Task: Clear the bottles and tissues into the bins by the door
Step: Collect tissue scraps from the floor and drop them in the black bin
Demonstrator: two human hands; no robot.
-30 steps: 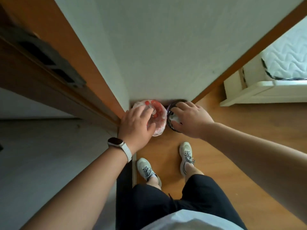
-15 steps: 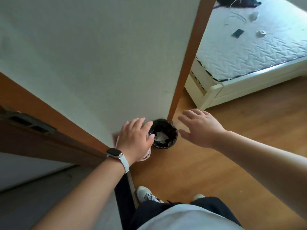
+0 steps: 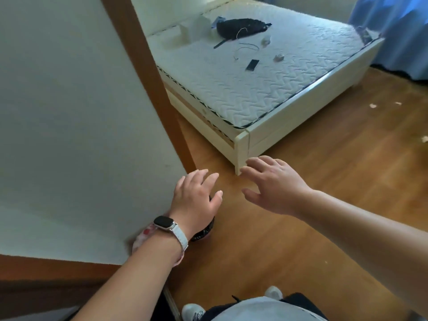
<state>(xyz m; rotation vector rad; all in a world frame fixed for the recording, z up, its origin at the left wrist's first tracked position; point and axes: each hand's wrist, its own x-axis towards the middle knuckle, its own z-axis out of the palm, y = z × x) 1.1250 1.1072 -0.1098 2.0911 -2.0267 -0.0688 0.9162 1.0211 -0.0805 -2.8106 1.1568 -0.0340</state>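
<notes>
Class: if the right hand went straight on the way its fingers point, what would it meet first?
Most likely the bed post, just ahead of the right hand, though depth is unclear from this one view.

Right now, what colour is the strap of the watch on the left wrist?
White; the strap shows best in the head view.

A black bag [image 3: 240, 27] and a dark phone [image 3: 252, 65] lie on the white mattress [image 3: 231, 93].
</notes>
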